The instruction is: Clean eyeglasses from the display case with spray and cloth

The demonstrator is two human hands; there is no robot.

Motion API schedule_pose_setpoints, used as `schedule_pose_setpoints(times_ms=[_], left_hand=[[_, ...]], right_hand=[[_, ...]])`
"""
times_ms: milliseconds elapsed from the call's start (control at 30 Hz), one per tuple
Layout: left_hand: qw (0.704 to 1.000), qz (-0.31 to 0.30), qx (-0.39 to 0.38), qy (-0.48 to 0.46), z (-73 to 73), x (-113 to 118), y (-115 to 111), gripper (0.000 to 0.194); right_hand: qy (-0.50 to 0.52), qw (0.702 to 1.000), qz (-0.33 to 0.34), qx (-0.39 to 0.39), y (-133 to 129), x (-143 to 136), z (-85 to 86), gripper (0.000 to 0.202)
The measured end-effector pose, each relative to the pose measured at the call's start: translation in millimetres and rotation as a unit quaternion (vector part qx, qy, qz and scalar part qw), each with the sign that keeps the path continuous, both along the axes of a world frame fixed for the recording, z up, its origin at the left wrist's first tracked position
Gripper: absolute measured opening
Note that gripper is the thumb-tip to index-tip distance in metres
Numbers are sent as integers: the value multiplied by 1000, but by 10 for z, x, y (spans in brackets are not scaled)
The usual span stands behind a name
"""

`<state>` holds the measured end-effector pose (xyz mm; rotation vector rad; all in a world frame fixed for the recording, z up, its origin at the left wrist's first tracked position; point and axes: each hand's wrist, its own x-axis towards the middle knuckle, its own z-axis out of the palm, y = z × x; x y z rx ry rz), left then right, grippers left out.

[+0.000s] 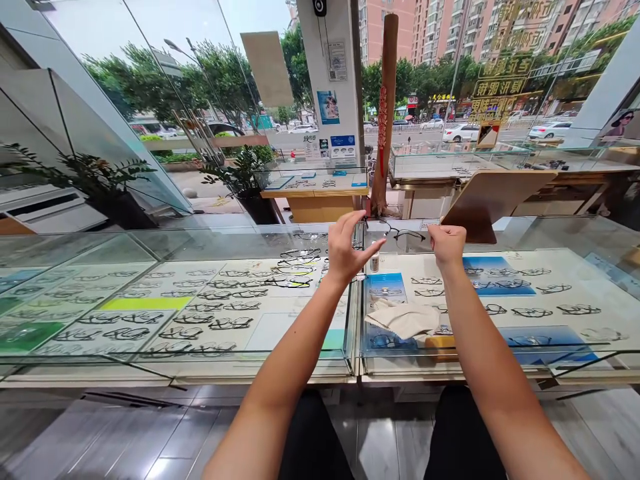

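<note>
A pair of thin dark-rimmed eyeglasses (409, 234) is held above the glass counter, its one end at my closed right hand (449, 244). My left hand (346, 248) is raised beside the other end, with thumb and fingers spread apart in a C shape. A small dark piece shows by its fingertips; whether they touch it I cannot tell. Below, a beige cloth (403, 320) lies crumpled on the counter top. Between my hands stands a small white bottle (375, 260). Several loose eyeglasses (291, 283) lie in a row left of my left hand.
Glass display cases (358, 360) holding rows of eyeglasses span the front. A brown board (495, 200) leans at the back right. Beyond are a wooden post (386, 113), a smaller display table (320, 193), potted plants (245, 177) and windows facing a street.
</note>
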<state>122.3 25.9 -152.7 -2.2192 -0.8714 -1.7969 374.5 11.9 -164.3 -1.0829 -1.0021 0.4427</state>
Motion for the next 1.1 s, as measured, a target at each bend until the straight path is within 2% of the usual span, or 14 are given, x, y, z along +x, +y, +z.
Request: schedule_pose_setpoints(times_ms=[67, 133, 167, 267, 367, 467, 567, 667, 733, 833, 1100], left_hand=[[1000, 13, 11, -23, 201, -42, 30, 68], [998, 18, 30, -47, 463, -89, 57, 69], [997, 19, 41, -58, 604, -110, 63, 71], [993, 33, 61, -93, 991, -155, 30, 75], [990, 38, 72, -117, 1216, -166, -78, 77], [988, 32, 71, -133, 1276, -168, -210, 72], [989, 29, 70, -129, 1269, -192, -297, 69], [991, 30, 60, -119, 1261, -225, -329, 67], [991, 31, 51, -116, 1258, -229, -342, 66], [992, 30, 38, -116, 1255, -203, -374, 66], [993, 26, 21, -111, 1259, -180, -436, 67]], right_hand=[[13, 999, 24, 23, 25, -57, 155, 38], [11, 994, 96, 58, 35, -111, 414, 15], [-8, 989, 125, 82, 29, -130, 567, 10], [-90, 973, 131, 170, -33, -162, 1017, 19], [-138, 960, 98, 222, -129, -208, 1293, 40], [-140, 956, 67, 249, -238, -306, 1362, 54], [-138, 945, 15, 295, -370, -409, 1336, 56], [-228, 921, -59, 309, -501, -457, 1316, 39], [-284, 907, -91, 299, -562, -459, 1313, 50], [-327, 897, -102, 280, -599, -451, 1311, 62], [-324, 898, -96, 283, -635, -507, 1312, 54]])
